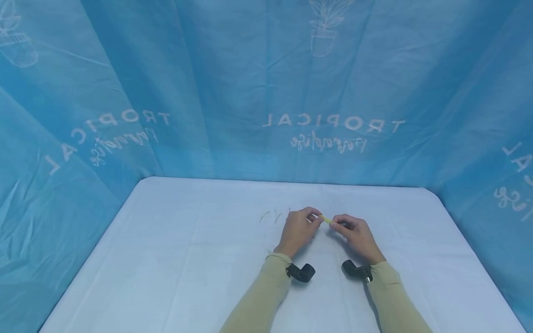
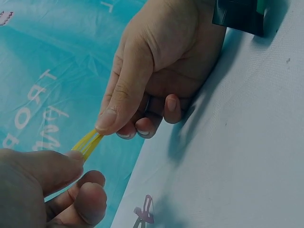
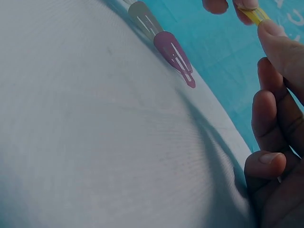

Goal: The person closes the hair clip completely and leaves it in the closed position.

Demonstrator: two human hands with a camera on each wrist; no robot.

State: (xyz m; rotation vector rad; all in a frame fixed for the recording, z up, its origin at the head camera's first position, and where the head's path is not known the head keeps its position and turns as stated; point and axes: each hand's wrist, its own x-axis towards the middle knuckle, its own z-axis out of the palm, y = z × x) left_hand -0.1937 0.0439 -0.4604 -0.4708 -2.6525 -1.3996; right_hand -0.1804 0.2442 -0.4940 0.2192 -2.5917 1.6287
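A slim yellow hair clip [image 1: 326, 219] is stretched between a person's two hands, above the far half of a white-covered table [image 1: 125, 259]. The clip is bright yellow and narrow, with long slits dividing it into thin strips; its ends are hidden under the fingertips.

The left hand [image 1: 297, 228] pinches one end between thumb and finger. The right hand [image 1: 357, 235] pinches the other end the same way, its remaining fingers loosely bent. Both grips are closed down on the clip, and the hands are near each other without overlapping.

Counting: one yellow clip is in the hands. The right wrist view shows one purple clip [image 3: 164, 42] and, touching or overlapping it, one grey-green clip [image 3: 138, 12], both slotted and tapering. From the head, three thin dark marks show beside the left hand, too faint to identify.

There are two olive-beige sleeves [image 1: 258, 296] and two black wrist devices [image 1: 307, 273], one per arm. Around the table hangs a blue curtain [image 1: 233, 92] with mirrored "Tropical Paradise" lettering and two white potted-plant outlines visible.
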